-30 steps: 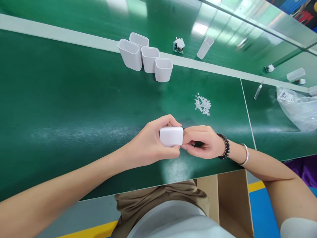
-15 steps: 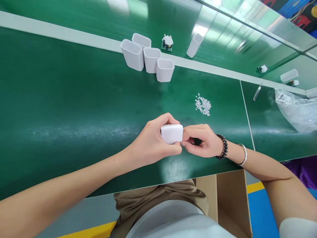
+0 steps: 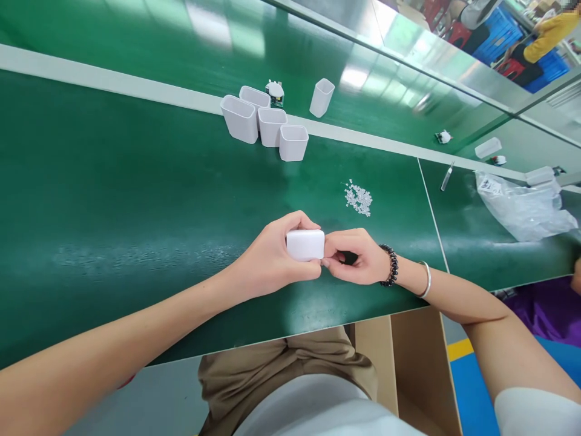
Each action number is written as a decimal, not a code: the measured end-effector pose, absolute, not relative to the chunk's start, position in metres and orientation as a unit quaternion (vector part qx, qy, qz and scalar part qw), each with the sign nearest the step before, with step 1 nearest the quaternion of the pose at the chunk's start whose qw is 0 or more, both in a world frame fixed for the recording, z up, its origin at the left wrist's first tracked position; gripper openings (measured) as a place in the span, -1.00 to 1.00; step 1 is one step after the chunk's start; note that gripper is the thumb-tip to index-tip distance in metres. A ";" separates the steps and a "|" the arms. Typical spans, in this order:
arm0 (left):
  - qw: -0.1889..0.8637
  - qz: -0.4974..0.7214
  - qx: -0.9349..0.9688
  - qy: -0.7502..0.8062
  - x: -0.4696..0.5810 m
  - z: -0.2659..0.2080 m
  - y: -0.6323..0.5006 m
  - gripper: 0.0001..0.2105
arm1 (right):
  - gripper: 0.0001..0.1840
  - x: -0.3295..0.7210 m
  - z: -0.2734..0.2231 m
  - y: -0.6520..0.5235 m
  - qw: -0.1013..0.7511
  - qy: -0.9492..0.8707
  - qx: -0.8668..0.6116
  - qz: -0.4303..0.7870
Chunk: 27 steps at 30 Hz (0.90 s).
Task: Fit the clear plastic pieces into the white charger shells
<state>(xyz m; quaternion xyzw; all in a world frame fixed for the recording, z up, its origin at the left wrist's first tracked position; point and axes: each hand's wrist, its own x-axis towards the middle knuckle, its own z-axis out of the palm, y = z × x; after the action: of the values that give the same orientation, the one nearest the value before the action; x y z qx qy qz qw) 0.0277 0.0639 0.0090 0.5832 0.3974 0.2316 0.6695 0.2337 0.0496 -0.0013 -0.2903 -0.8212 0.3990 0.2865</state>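
My left hand (image 3: 284, 257) is wrapped around a white plastic housing (image 3: 305, 245), thumb below and fingers above. At the housing's right end, my right hand (image 3: 356, 257) has its thumb and fingertips pinched together. Whatever they hold, if anything, is hidden behind the housing's edge. Beyond the hands lies a pile of small clear plastic pieces (image 3: 358, 198) on the green bench (image 3: 149, 194). Several open white housings (image 3: 293, 144) stand upright together farther back.
A circuit board with a white part (image 3: 275, 92) and another white housing (image 3: 322, 98) sit behind the pale strip. To the right are a slim pen-like tool (image 3: 447, 177) and a clear plastic bag (image 3: 521, 206). A cardboard box (image 3: 417, 357) stands below the bench edge.
The camera view has shifted, so the bench items appear farther left and more of the right side shows. Both hands keep the same hold at the white housing.
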 end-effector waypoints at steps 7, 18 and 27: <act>0.655 0.253 0.577 0.417 0.028 0.012 0.067 -0.71 | -0.79 0.235 -0.002 0.055 0.290 -0.823 -0.305 0.381; 0.604 0.250 0.640 0.404 0.030 0.009 0.061 -0.71 | -0.56 0.217 0.003 0.044 0.215 -0.932 -0.291 -0.002; 0.445 0.342 0.733 0.385 0.003 0.005 0.103 -0.72 | -0.52 0.286 0.044 0.143 0.344 -0.845 -0.397 0.101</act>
<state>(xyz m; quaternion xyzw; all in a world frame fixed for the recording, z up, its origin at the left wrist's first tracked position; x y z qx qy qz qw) 0.0028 0.1031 0.0052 0.7329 0.3849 0.3420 0.4447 0.2863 0.1434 0.0437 -0.3973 -0.8449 0.1005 0.3438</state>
